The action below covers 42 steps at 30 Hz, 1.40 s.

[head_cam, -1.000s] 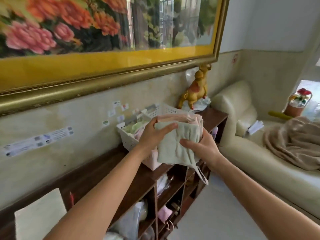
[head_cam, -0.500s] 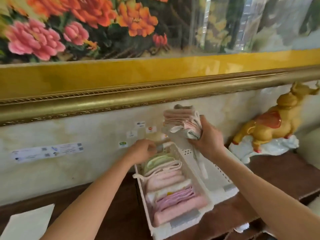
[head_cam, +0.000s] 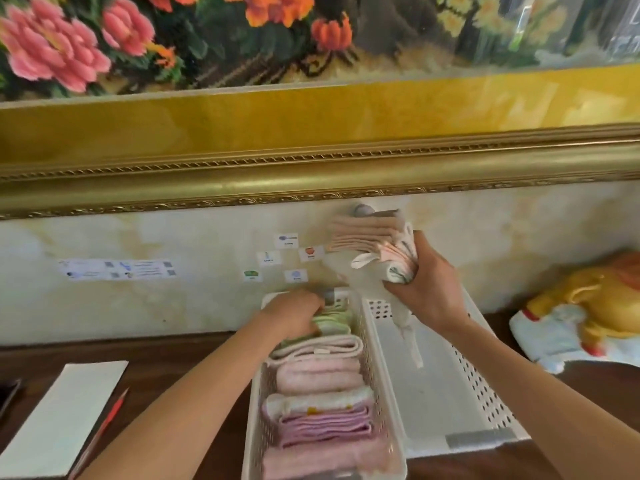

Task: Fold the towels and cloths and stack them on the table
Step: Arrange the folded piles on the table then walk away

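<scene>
My right hand [head_cam: 424, 289] grips a bundle of folded pink and cream cloths [head_cam: 372, 239], held up in front of the wall above an empty white basket [head_cam: 485, 386]. A cloth strap hangs from the bundle into that basket. My left hand [head_cam: 294, 315] reaches into the far end of a narrow white basket [head_cam: 386, 382] and its fingers curl round a green folded cloth [head_cam: 334, 322]. Behind that hand the basket holds a row of folded pink, cream and purple cloths [head_cam: 320, 400] standing on edge.
Both baskets stand on a dark wooden shelf top [head_cam: 194, 355] against a marble wall. A white paper [head_cam: 62, 417] and a red pencil [head_cam: 100, 433] lie at the left. A golden animal figurine [head_cam: 585, 310] stands at the right. A gold picture frame [head_cam: 311, 168] hangs just above.
The camera has moved closer over the baskets. My left hand has gone down from the basket's far rim into the green cloth. My right hand still holds the bundle up.
</scene>
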### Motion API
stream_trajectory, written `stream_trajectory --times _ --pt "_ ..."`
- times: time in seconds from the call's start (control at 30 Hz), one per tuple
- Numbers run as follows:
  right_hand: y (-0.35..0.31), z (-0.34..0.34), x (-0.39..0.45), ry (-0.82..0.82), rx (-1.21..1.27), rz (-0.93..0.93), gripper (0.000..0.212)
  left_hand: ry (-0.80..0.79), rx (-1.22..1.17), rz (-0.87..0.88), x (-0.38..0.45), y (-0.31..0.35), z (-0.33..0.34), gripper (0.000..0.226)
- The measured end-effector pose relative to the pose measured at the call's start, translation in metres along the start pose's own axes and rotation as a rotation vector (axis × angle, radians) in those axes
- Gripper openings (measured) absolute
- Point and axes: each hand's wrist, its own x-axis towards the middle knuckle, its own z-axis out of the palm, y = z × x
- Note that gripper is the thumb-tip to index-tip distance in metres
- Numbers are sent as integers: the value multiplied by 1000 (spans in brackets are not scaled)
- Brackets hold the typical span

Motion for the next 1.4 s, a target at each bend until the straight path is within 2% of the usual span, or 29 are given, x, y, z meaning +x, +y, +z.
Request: stream_trajectory --times 0.1,0.23,0.37,0.53,0.67,0.83,0.93,1.07,1.23,1.4 --pt "8 4 -5 -22 36 5 50 -17 88 25 1 1 2 25" --pt "15 1 -2 -7 36 0 49 18 361 97 9 8 -2 25" --pt "18 2 -7 9 41 15 47 -57 479 77 11 10 -5 21" --pt "25 -7 -17 52 -60 40 44 -173 316 69 9 16 -10 18" --pt "20 -5 -25 40 -169 76 43 -258 -6 34 1 4 -12 22" --pt "8 -2 -34 6 -271 151 44 -321 -361 -55 -11 -4 -16 47" --pt "4 5 -42 -35 -298 197 46 -386 -495 -19 -26 9 -20 64" --pt "5 9 -38 -72 -286 187 47 -471 -296 -3 -47 29 -25 105" --pt "6 14 -31 -84 -329 146 48 -523 -159 98 -75 57 -15 128" --pt "10 25 -28 -63 -389 93 50 -466 37 123 -87 64 5 140"
